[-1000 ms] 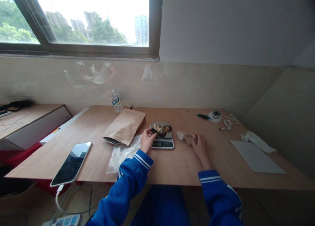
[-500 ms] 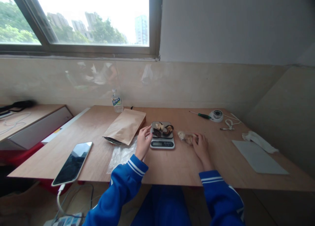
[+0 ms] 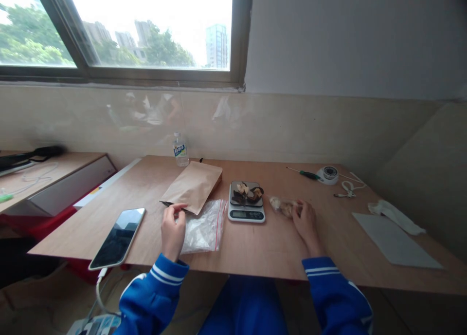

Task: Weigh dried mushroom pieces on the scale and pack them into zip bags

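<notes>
My left hand [image 3: 173, 230] is at the lower edge of a brown paper pouch [image 3: 197, 181], over the left side of a clear zip bag [image 3: 204, 228] with a red seal line. Its fingers are bent but apart; whether they touch the pouch, I cannot tell. My right hand [image 3: 305, 223] has its fingers closed on the right end of a small clear plastic bag [image 3: 282, 207] with pale, lumpy pieces inside, lying on the table. Between my hands stands a kitchen scale [image 3: 247, 215], with dark and pale dried pieces [image 3: 248, 194] heaped on its plate.
Left of my left hand lies a smartphone [image 3: 118, 237] with a cable. A plastic bottle [image 3: 180, 150] stands behind the pouch. Farther right are a green screwdriver [image 3: 309, 175], a white dome camera [image 3: 329, 175], a white cloth [image 3: 397, 217] and a grey sheet [image 3: 396, 240].
My left hand has moved left from the scale to the paper pouch's lower edge, uncovering the zip bag's red seal. My right hand stays at the small plastic bag. The view has shifted slightly.
</notes>
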`<state>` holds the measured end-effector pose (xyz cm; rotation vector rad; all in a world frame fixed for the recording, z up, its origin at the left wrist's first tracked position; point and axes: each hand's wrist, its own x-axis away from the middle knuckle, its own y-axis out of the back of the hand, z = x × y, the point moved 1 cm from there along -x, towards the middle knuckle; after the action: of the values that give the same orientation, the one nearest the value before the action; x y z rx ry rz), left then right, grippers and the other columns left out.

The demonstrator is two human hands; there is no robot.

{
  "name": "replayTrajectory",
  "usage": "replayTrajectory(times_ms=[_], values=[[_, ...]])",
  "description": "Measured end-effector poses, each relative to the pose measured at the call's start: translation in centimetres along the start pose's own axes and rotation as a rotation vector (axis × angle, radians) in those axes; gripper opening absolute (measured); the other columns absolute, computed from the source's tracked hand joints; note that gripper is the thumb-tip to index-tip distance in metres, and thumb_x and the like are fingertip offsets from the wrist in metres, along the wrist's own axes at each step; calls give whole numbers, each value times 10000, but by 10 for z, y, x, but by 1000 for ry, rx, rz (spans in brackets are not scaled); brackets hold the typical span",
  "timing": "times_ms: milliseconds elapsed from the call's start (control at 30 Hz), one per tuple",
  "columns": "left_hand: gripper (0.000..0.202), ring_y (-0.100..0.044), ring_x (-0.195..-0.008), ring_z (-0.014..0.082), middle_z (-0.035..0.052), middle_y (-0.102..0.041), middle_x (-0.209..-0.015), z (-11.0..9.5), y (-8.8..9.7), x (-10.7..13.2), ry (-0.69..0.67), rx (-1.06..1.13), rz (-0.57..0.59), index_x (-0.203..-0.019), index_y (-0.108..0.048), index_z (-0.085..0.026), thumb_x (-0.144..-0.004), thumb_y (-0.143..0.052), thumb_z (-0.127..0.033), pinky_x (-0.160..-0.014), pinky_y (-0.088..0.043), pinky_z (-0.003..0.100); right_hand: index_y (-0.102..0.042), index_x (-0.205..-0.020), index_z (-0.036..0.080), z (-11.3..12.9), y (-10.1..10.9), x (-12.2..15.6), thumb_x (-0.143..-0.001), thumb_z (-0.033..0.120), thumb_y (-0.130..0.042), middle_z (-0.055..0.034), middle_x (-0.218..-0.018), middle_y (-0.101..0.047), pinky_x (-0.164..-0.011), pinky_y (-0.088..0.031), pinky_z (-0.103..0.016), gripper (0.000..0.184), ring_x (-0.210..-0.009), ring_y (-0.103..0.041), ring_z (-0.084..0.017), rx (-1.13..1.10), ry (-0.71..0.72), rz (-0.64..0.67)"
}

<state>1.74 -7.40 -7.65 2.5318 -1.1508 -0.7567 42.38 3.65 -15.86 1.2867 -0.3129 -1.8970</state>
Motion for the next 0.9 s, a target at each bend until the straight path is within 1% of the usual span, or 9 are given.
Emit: replayTrajectory(times_ms=[67, 133, 233, 433, 667, 733, 800, 867, 900], values=[[257, -542, -1012, 264, 93, -598, -1001, 18, 0, -5, 85, -112, -29, -977, -567, -169, -763, -446, -244, -949, -404, 447, -525, -1018, 129, 0, 0, 0, -854, 373, -361, -185, -987, -602, -843, -423, -460, 337, -936, -535, -296, 4, 6, 4], [298, -521, -1068, 296, 127, -597, -1033, 35, -2, -9, 130, -266, 34, -1021, -557, -135, -757, -450, -222, -990, -363, 482, -528, -997, 141, 0, 1, -1, -854, 370, -360, -179, -980, -601, -836, -422, -460, 319, -929, -535, -295, 9, 7, 7], [343, -486, -1127, 323, 173, -565, -1152, 48, -8, -18, 108, -453, 147, -1072, -568, -104, -785, -399, -185, -984, -363, 492, -528, -979, 155, 1, 2, -1, -853, 367, -356, -170, -969, -603, -830, -420, -462, 301, -917, -535, -294, 16, 3, 9], [447, -375, -1245, 332, 133, -522, -1293, 45, -16, -38, -73, -620, 338, -1149, -586, -171, -747, -395, -130, -991, -338, 486, -535, -963, 153, 2, 2, -2, -846, 352, -362, -173, -959, -610, -817, -423, -454, 288, -902, -533, -294, 22, -2, 13], [335, -452, -1180, 295, 103, -600, -1208, 46, -14, -49, -138, -646, 506, -1014, -639, -211, -800, -380, -204, -960, -364, 453, -557, -955, 142, 5, 4, -3, -853, 366, -338, -170, -946, -615, -797, -420, -427, 329, -888, -535, -289, 61, -11, 22], [330, -481, -1160, 279, 117, -602, -1198, 46, -8, -41, -131, -619, 468, -1016, -626, -191, -823, -359, -202, -959, -373, 456, -566, -953, 137, 7, 7, -3, -863, 378, -328, -171, -944, -618, -784, -413, -420, 350, -894, -534, -293, 100, -35, 25], [340, -501, -1145, 269, 134, -589, -1204, 41, -1, -28, -116, -566, 345, -1062, -597, -169, -845, -339, -206, -957, -381, 456, -575, -958, 136, 8, 9, -3, -874, 388, -321, -171, -952, -620, -772, -401, -418, 368, -902, -531, -298, 147, -70, 16], [337, -515, -1115, 274, 129, -583, -1189, 29, 5, -9, -136, -481, 207, -1100, -573, -174, -859, -345, -234, -936, -398, 455, -588, -957, 138, 9, 13, -4, -881, 395, -320, -172, -960, -618, -763, -384, -422, 380, -907, -524, -304, 201, -111, -6], [320, -541, -1054, 261, 117, -603, -1114, 21, 6, 0, -174, -419, 198, -1064, -581, -177, -865, -338, -237, -915, -416, 434, -596, -951, 139, 10, 14, -4, -882, 396, -322, -175, -958, -615, -757, -375, -427, 381, -908, -519, -309, 228, -132, -20]])
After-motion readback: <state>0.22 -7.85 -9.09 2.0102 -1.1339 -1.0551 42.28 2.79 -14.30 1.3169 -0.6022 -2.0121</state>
